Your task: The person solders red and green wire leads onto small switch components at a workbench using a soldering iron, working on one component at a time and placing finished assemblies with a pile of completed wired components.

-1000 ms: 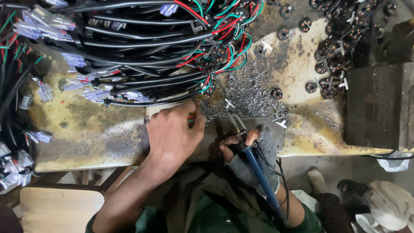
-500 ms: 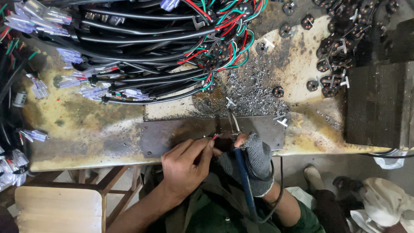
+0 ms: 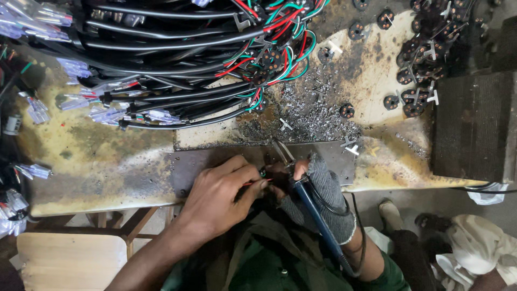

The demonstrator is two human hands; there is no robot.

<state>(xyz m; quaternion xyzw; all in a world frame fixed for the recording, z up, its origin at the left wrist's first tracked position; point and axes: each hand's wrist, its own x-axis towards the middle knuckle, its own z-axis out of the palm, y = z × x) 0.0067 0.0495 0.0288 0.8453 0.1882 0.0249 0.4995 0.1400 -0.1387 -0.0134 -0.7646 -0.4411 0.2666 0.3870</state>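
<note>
— At bench edge, what do I log?
— Left hand (image 3: 218, 196) pinches red wire (image 3: 249, 184), lying crosswise. Gloved right hand (image 3: 318, 186) grips soldering iron (image 3: 315, 215); its tip sits just right of the wire end, nearer.

Right hand (image 3: 318, 188): grey knit fingerless glove; left hand (image 3: 221, 196) bare; clothing apparently green.

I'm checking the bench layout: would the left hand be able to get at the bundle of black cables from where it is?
Probably yes: the left hand grips only a thin red wire, and the stained bench top between it and the bundle of black cables holds nothing in the way.
</note>
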